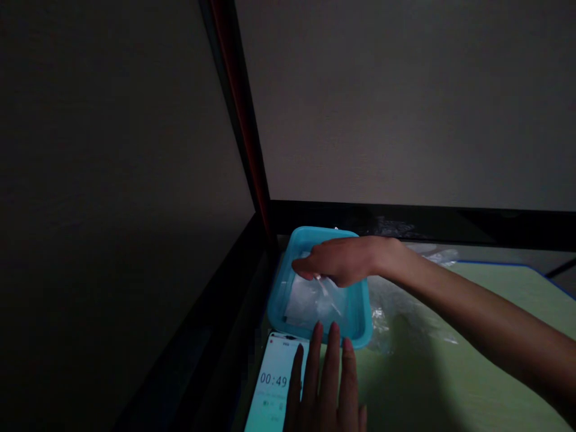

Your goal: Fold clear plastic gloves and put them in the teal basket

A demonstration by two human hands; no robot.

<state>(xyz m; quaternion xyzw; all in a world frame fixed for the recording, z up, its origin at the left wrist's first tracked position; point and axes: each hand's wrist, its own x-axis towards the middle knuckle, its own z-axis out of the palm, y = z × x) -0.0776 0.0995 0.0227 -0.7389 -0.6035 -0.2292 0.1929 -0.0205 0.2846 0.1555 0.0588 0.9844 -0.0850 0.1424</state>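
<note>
**One crumpled clear plastic film (321, 303) in a turquoise plastic tray (365, 318), right hand (342, 261) directly over it**

Head view. Film lies inside the tray, most of it toward 6 o'clock from the right fingers, its upper folds meeting them. Long axis of film: cannot tell, too creased; tray's runs roughly 12 to 6. Right hand is the nearer, forearm entering from 4 o'clock, fingers aimed at 9 and bent downward. Fingertip undersides hidden; cannot tell whether they pinch the film or only rest on it.

Left hand (326, 414) comes up from 6 o'clock, palm down, fingers spread and holding nothing visible. From its fingertips the film lies toward 12, past the tray's near rim; contact with rim unclear. Smartphone (265, 403) reading 00:49 lies at 9 o'clock of this hand, partly covered by it. Second clear film (382, 318), outside the tray at 3 o'clock, on green tabletop (495, 300).
</note>
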